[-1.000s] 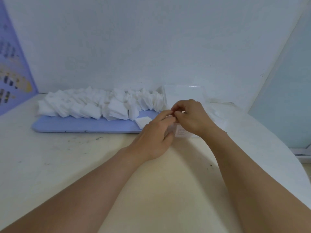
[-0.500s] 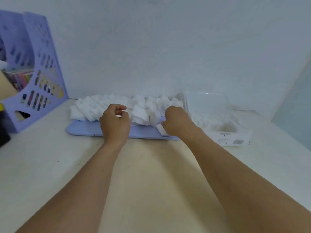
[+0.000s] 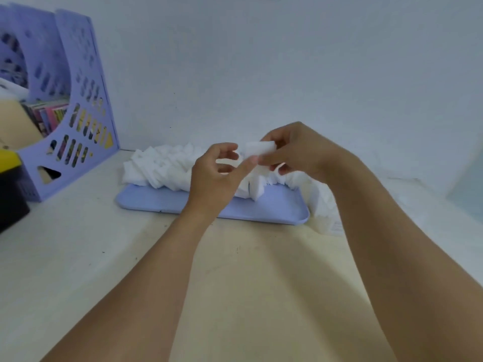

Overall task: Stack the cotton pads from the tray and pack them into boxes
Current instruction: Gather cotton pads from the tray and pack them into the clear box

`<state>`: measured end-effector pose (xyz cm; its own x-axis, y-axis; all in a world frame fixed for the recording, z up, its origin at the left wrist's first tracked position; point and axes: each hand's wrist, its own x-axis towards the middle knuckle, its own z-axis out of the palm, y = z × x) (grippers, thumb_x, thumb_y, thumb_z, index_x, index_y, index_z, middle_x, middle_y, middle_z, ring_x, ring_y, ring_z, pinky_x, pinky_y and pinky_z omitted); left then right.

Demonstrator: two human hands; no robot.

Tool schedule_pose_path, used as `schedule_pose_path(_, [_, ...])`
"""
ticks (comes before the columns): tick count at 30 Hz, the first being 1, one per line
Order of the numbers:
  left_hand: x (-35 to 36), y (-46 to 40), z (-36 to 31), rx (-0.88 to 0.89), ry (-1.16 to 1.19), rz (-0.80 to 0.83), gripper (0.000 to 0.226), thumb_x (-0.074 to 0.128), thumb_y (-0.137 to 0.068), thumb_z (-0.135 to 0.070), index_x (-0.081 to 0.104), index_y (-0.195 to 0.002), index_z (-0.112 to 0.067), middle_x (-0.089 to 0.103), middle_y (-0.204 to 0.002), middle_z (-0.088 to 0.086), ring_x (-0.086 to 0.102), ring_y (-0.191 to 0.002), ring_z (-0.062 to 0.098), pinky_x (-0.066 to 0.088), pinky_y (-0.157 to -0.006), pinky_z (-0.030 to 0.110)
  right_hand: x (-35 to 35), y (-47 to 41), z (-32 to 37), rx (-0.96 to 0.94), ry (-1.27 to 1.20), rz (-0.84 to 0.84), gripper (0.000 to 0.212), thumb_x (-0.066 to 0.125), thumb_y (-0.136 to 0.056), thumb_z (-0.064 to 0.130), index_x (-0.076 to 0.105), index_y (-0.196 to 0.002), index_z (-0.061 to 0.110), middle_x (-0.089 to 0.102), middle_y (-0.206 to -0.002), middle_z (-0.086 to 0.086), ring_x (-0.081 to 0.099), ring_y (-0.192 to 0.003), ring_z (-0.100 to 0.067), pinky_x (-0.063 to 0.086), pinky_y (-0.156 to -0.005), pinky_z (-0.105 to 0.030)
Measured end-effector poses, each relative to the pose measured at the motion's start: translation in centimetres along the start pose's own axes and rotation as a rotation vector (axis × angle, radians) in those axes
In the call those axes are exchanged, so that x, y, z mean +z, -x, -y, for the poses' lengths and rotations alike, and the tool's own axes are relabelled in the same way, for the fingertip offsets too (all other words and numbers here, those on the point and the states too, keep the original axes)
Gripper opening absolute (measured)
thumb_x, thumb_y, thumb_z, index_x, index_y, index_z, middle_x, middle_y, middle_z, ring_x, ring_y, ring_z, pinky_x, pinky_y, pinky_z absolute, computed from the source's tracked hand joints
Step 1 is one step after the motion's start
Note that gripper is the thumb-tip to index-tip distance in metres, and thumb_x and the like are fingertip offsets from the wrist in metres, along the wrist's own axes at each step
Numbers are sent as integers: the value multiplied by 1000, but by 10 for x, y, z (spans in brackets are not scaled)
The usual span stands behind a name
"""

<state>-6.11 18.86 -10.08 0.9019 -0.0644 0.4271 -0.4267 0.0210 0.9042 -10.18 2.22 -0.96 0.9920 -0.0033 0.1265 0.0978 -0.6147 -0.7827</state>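
A lilac tray lies on the table with a heap of white cotton pads along its far side. My right hand is raised above the tray and pinches a white cotton pad between thumb and fingers. My left hand hovers just left of it with loosely curled fingers, its index fingertip reaching toward the pad's lower edge. A clear plastic box with white pads inside stands right of the tray, mostly hidden behind my right forearm.
A lilac perforated file holder with books stands at the back left against the wall. A black and yellow object sits at the left edge. The cream table stretches toward me under both forearms.
Both hands have lifted from the tray. The right hand now holds one pad up in the air, and the left hand has moved right to meet it. The view shifted slightly left.
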Motion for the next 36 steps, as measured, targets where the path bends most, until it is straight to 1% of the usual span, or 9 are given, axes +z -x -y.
schedule_pose_path(4, [0, 3, 4, -32, -24, 6, 9, 68, -95, -16, 66, -86, -15, 72, -79, 3, 74, -67, 18, 57, -53, 31, 24, -7, -11, -92, -10, 20, 39, 58, -87, -15, 68, -118, 6, 68, -108, -11, 67, -80, -19, 62, -76, -34])
schedule_pose_path(7, [-8, 1, 7, -99, 11, -100, 7, 58, -99, -15, 64, -95, -15, 72, -87, 7, 74, -67, 18, 54, -49, 29, 24, -23, -36, -209, 432, -126, 61, 48, -78, -16, 66, -124, 20, 59, -130, -5, 59, -102, -19, 52, -91, -34])
schedule_pose_path(10, [-11, -4, 6, -109, 20, -158, 12, 51, -101, -15, 56, -91, -20, 66, -89, 5, 67, -65, 16, 49, -45, 27, 34, -33, -59, -186, 638, 4, 66, 51, -78, -16, 64, -125, 29, 50, -139, -1, 51, -124, -24, 45, -102, -40])
schedule_pose_path(17, [-7, -4, 10, -121, 26, -152, 4, 43, -101, -12, 45, -104, -10, 57, -89, 7, 53, -68, 20, 45, -43, 24, 31, -38, -71, -216, 743, -52, 25, 76, -77, 3, 67, -83, 26, 65, -98, -1, 61, -90, -25, 50, -73, -34])
schedule_pose_path(21, [-6, -6, 11, -138, 32, -141, 3, 44, -102, -13, 44, -105, -14, 57, -94, 2, 58, -69, 16, 48, -45, 23, -13, -26, -47, -179, 610, -97, 19, 81, -77, 7, 71, -86, 21, 66, -79, 4, 59, -67, -5, 43, -60, -16])
schedule_pose_path(23, [-3, -7, 9, -146, 71, -130, 8, 49, -102, -11, 46, -107, -15, 58, -100, -2, 63, -78, 14, 52, -51, 22, -29, -14, -30, -211, 285, -129, 18, 81, -82, 9, 74, -99, 11, 67, -77, 7, 57, -61, 3, 41, -59, -10])
schedule_pose_path(27, [5, -3, 3, -191, 199, -156, 11, 66, -93, -9, 58, -95, -15, 67, -93, -5, 67, -86, 11, 57, -69, 23, -10, -8, -12, -168, -353, 43, 21, 72, -91, 10, 72, -112, 9, 69, -86, 1, 58, -75, -9, 42, -60, -18])
schedule_pose_path(31, [8, 3, -2, -236, 297, -181, 10, 71, -89, -5, 63, -94, -8, 71, -85, -2, 70, -80, 11, 58, -66, 22, 17, -11, -10, 28, -515, 226, 32, 65, -96, 7, 63, -124, -7, 72, -93, -9, 65, -72, -14, 51, -59, -20])
schedule_pose_path(36, [8, 6, -9, -269, 383, -113, 18, 63, -93, -2, 74, -86, -15, 77, -93, 3, 73, -92, 19, 59, -68, 23, 18, -14, -21, 102, -427, 217, 31, 68, -96, 17, 67, -123, 3, 69, -97, -5, 59, -67, -13, 44, -58, -23])
